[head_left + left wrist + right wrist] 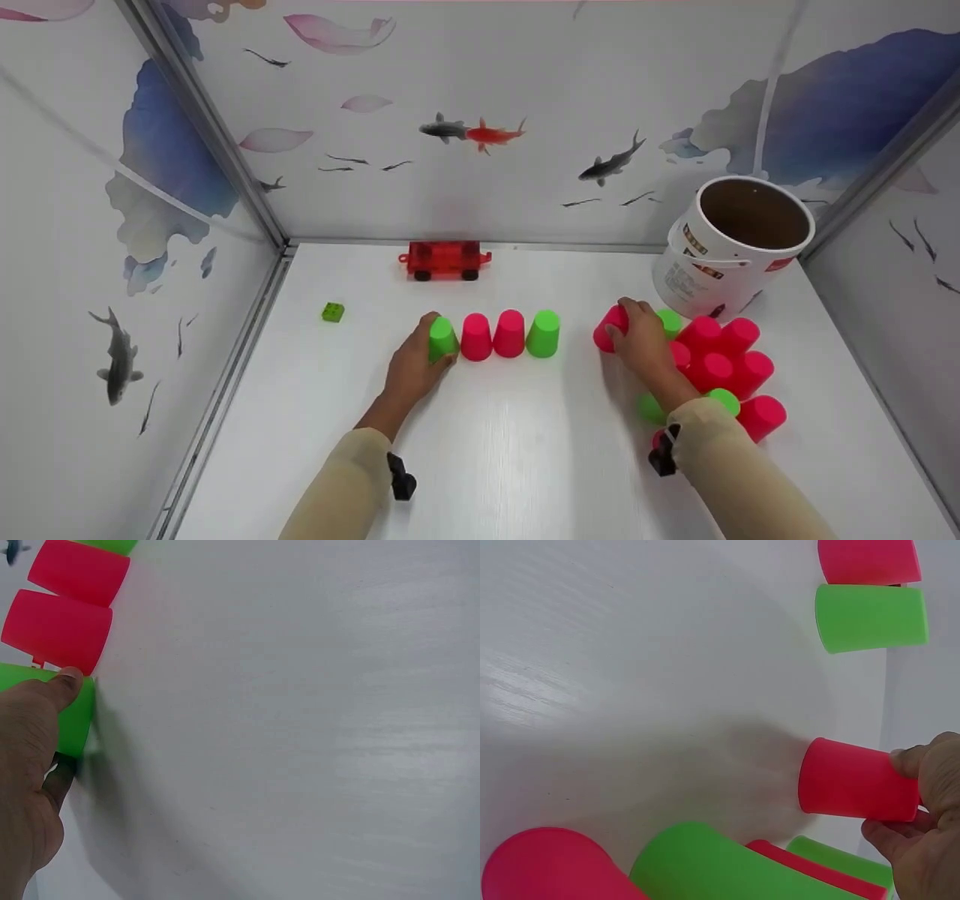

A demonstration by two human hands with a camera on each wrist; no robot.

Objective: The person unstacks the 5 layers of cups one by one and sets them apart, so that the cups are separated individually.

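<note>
Four cups stand upside down in a row on the white table: a green cup (442, 340) at the left end, two pink cups (476, 337), and another green cup (543, 334) at the right end. My left hand (414, 361) grips the left-end green cup, its thumb on the near side. In the left wrist view that cup (76, 716) sits against its pink neighbour (58, 626). My right hand (643, 337) pinches a pink cup (610, 330) near its narrow end, a gap to the right of the row. The right wrist view shows this cup (855, 780) between thumb and fingers.
Several more pink and green cups (761, 416) cluster on the right, partly under my right forearm. Behind them stands a white bucket (697, 277). A red toy wagon (444, 259) is by the back wall, and a small green block (333, 312) lies at the left.
</note>
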